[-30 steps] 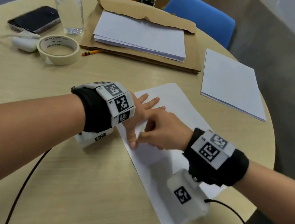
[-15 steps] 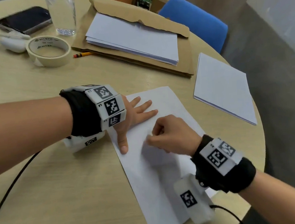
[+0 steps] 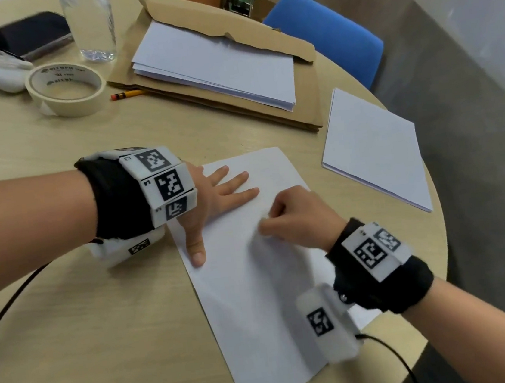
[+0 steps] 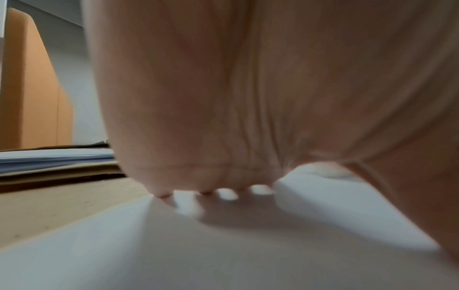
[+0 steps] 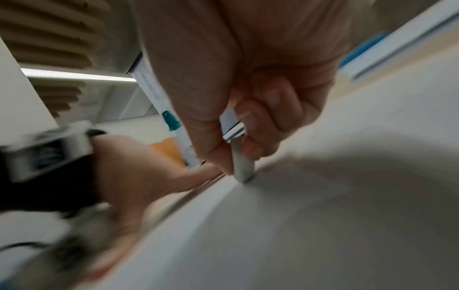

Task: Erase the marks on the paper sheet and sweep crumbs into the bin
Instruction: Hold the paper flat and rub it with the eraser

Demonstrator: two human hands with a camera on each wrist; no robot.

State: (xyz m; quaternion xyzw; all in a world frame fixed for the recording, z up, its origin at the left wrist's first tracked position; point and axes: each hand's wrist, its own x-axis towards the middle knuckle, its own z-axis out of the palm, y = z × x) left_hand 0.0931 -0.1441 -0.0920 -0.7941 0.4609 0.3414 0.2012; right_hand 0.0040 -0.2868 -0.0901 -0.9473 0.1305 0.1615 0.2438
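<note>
A white paper sheet [image 3: 257,301] lies on the round wooden table [image 3: 90,351] in front of me. My left hand [image 3: 223,194] lies flat on the sheet's upper left part, fingers spread and straight, holding it down. My right hand [image 3: 292,218] pinches a small white eraser [image 5: 242,166] between thumb and curled fingers, its tip touching the sheet [image 5: 323,215]. In the head view the eraser is barely visible under the fingers. No marks or crumbs can be made out on the paper. The left wrist view shows only my palm [image 4: 248,98] over the sheet [image 4: 174,245].
A paper stack [image 3: 217,63] on a brown envelope [image 3: 229,109] lies behind, another paper stack [image 3: 372,146] at right near the table edge. A tape roll [image 3: 66,88], pencil [image 3: 127,94], glass [image 3: 89,24], phone [image 3: 22,36] sit far left. A blue chair [image 3: 331,34] stands beyond.
My right hand with the eraser has slid away from the left thumb, to the right across the sheet. The left hand stays flat on the paper.
</note>
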